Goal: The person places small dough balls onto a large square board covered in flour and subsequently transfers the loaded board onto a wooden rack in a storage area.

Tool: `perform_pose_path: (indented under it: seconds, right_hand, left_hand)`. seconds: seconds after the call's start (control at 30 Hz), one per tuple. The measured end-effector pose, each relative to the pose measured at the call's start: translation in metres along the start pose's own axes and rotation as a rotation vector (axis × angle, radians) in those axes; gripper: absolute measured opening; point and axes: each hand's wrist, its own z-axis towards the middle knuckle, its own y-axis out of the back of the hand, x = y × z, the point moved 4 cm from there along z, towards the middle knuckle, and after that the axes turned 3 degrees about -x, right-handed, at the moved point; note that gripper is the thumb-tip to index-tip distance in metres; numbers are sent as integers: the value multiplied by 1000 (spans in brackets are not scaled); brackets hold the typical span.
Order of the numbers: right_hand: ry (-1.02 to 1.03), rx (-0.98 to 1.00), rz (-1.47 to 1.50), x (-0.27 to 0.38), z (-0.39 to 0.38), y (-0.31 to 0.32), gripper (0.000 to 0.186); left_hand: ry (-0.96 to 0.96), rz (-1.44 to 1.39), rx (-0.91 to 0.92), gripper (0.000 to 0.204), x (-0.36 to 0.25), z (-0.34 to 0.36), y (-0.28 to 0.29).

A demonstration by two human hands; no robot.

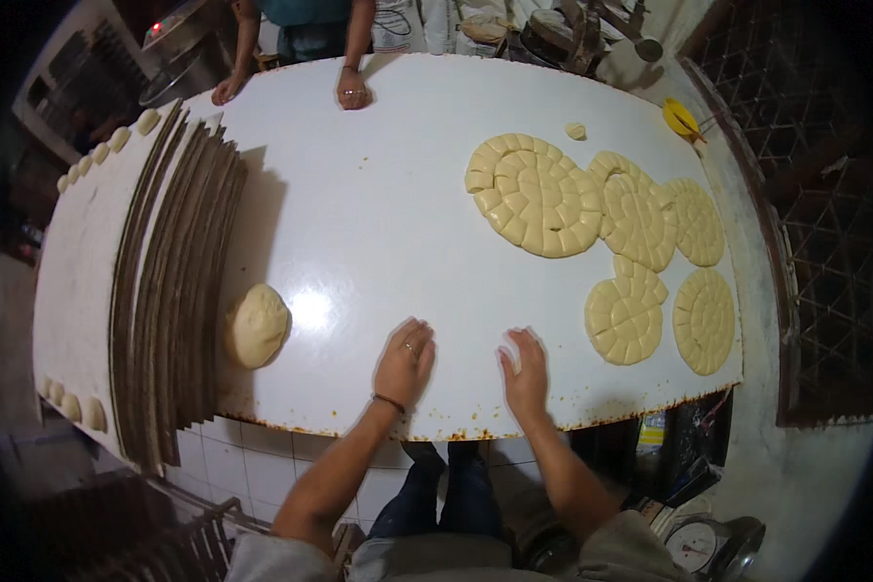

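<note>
This place looks like a small bakery workshop. On the large white table (359, 223) lie circles of cut dough (543, 199), small dough balls (118, 139) rest on stacked boards (179, 281), and a dial scale (692, 546) stands nearby.

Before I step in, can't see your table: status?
Left hand, right hand: over the table, no held object visible. Scored dough rounds at right, dough lump at left. Board stack close on the lump's left.

On the table (378, 213), from my remote post, I see the board stack (179, 281) at left, the dough ball (260, 326) just right of it, the dough rounds (536, 197) at right; the left hand (404, 364) and right hand (525, 376) are between, near the front edge.
</note>
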Motion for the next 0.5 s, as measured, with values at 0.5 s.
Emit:
perform_pose_path:
  seconds: [0.5]
  right_hand:
    - [-51, 129, -59, -54, -81, 53, 26]
  left_hand:
    - [-52, -144, 271, 22, 21, -87, 29]
